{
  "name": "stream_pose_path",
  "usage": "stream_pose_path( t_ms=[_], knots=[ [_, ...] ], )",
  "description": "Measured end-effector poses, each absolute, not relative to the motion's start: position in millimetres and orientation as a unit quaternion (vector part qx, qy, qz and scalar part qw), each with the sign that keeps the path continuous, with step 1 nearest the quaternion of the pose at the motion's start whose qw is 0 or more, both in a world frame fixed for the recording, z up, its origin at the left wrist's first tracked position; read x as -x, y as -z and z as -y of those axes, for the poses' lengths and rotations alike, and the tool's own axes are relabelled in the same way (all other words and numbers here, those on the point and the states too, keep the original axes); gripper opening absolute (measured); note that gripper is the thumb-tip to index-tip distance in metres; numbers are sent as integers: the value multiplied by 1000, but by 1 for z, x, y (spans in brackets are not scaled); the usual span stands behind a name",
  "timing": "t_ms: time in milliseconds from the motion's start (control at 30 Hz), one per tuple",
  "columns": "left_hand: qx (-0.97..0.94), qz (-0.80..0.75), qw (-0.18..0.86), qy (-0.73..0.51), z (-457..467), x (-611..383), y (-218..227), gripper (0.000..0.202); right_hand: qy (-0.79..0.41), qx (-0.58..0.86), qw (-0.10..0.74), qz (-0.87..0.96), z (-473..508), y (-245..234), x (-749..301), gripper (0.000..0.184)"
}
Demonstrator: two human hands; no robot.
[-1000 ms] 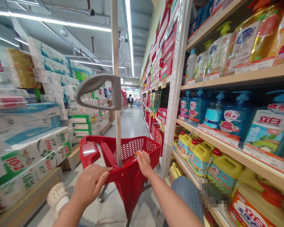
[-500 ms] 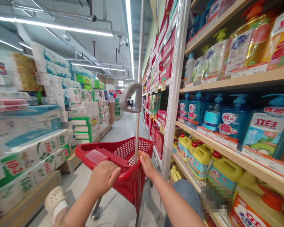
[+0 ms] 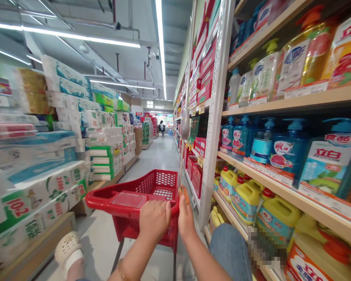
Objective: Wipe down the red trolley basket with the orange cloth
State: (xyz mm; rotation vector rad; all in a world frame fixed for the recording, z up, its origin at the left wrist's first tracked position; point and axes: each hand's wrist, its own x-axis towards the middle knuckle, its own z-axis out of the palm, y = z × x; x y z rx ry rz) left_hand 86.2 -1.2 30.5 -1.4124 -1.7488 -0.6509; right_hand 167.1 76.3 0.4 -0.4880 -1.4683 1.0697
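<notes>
Mostly ahead of hands (image 3: 155,218) (image 3: 186,218): red cart (image 3: 124,226) (left grips rim (image 3: 128,211)).

Left hand (image 3: 154,221) and right hand (image 3: 186,216) reach forward, close beside each other with a narrow gap between.

Both arms are bare: the left forearm (image 3: 132,255) slants up to the right, the right forearm (image 3: 207,255) up to the left. The left hand lies with its back upward, knuckles rounded, fingers curled over and down, their tips partly hidden. The right hand stands more on edge, thumb uppermost and pointing forward, most of its fingers out of sight behind it. The right knee (image 3: 229,249) is bent beside the right forearm; the left foot (image 3: 68,249) sits well out to the left.
</notes>
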Motion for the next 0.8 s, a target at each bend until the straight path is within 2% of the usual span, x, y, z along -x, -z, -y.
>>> stream_pose_path(
  t_ms=[100, 200, 333, 433, 600, 800],
  knots=[
    [599, 685, 342, 234, -4, -90, -35, 36, -338, 223, 558, 724, -68, -10, -181, 46],
    [655, 664, 298, 205, 1, -77, -45, 36, -229, 205, 487, 817, -77, -20, -195, 39],
    [550, 751, 312, 190, 17, -39, -61, 38, -190, 243, 424, 851, -100, -27, -203, 40],
    [478, 808, 306, 155, 21, -24, -65, 43, -164, 286, 426, 842, -108, -26, -192, 42],
    [462, 816, 315, 148, 8, -42, -63, 46, -73, 301, 447, 839, -91, -34, -162, 36],
    [559, 783, 228, 147, 20, -32, -69, 42, -14, 182, 444, 877, -81, -34, -175, 40]
  ],
)
